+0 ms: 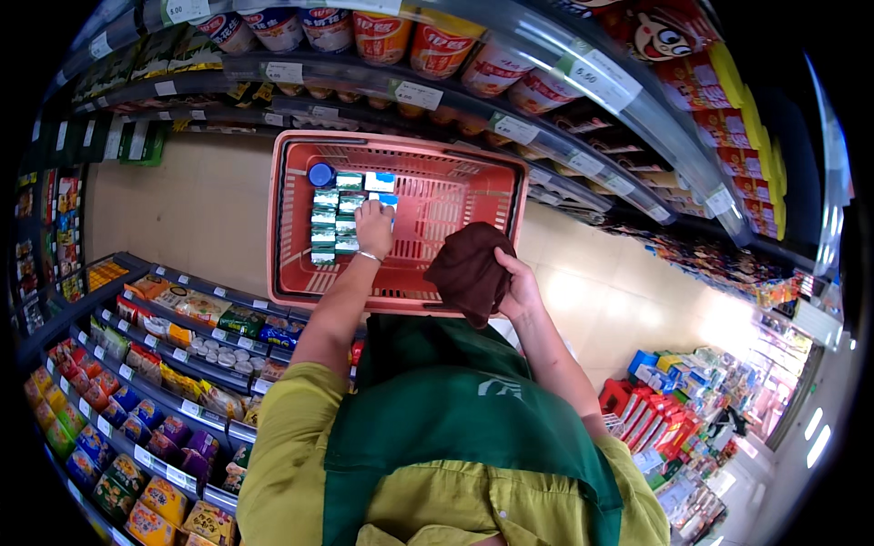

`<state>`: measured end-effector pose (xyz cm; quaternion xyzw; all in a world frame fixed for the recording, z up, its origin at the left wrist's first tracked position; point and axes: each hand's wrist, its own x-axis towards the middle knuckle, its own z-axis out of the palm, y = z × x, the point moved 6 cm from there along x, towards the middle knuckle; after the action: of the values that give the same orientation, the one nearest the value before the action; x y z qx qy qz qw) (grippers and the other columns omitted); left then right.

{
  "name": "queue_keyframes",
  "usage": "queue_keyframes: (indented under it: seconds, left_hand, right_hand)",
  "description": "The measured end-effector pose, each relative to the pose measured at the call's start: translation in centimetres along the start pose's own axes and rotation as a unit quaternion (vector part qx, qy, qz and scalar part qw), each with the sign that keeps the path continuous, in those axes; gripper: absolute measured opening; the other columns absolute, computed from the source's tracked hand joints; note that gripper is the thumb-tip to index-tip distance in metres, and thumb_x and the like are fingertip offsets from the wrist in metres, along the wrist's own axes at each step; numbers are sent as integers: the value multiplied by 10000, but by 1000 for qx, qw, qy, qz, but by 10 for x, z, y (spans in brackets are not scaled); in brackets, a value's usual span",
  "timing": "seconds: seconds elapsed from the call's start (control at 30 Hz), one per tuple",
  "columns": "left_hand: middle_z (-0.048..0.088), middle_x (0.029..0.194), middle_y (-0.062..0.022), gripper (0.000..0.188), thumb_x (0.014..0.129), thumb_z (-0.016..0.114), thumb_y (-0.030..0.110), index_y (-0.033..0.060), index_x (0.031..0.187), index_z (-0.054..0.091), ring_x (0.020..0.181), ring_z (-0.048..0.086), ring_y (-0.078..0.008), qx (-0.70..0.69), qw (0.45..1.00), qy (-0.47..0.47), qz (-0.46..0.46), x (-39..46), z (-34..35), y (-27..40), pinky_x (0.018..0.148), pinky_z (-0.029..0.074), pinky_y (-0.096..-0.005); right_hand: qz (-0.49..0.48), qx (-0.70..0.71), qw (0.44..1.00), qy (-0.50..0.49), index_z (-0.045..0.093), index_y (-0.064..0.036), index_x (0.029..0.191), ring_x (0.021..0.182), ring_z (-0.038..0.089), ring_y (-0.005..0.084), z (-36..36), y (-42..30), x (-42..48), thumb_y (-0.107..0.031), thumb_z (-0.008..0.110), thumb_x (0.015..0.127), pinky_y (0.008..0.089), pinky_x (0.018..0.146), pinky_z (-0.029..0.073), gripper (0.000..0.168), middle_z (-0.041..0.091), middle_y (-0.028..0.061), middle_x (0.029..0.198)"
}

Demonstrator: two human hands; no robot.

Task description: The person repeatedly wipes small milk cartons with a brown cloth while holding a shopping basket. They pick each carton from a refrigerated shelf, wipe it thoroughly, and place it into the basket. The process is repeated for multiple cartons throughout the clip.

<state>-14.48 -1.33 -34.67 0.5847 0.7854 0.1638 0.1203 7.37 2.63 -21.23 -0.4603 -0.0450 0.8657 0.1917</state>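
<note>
A red plastic shopping basket (399, 304) sits before me, with rows of small green-and-white cartons (324, 237) in its left half. Near its upper left corner stands a round blue-lidded container (321, 175), and a blue-and-white carton (379, 181) lies to the right of it. My left hand (374, 225) is down inside the basket, its fingers bent at another blue-and-white carton beside the green ones; whether they grip it is hidden. At the basket's lower right edge, my right hand (520, 281) holds a bunched dark brown cloth (471, 269).
A shelf with instant-noodle tubs and canned goods (382, 37) curves past the basket's far side. Lower shelves of packaged food (164, 501) stand at the left. Tiled floor (184, 198) shows on both sides of the basket. Red boxes (659, 420) are stacked at the right.
</note>
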Motion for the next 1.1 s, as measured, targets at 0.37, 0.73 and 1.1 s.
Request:
queue_keyframes:
  seconds: [0.37, 0.73, 1.1]
  left_hand:
    - [595, 1157, -49, 362, 950, 528, 209, -22, 1228, 518, 1029, 555, -137, -675, 720, -146, -71, 7, -169, 124, 910, 448, -283]
    - [555, 779, -80, 220, 733, 723, 166, 57, 815, 549, 746, 513, -278, -235, 786, 401, 407, 83, -506, 325, 698, 415, -363]
    - [453, 1372, -136, 472, 678, 744, 144, 165, 1112, 559, 1356, 276, -339, 39, 836, 448, 316, 133, -580, 365, 1114, 103, -537]
  right_hand:
    - [3, -50, 987, -153, 416, -29, 1337, 1178, 521, 310, 63, -22, -26, -198, 641, 854, 457, 1032, 398, 559, 513, 152, 1308]
    - [-260, 9, 903, -341, 379, 38, 1335, 1166, 522, 344, 173, -173, -258, -71, 587, 830, 481, 1021, 402, 557, 502, 209, 1294]
    - [-331, 3, 899, -287, 384, 45, 1304, 1127, 544, 344, 149, -210, -294, -81, 560, 858, 471, 996, 423, 496, 524, 208, 1256]
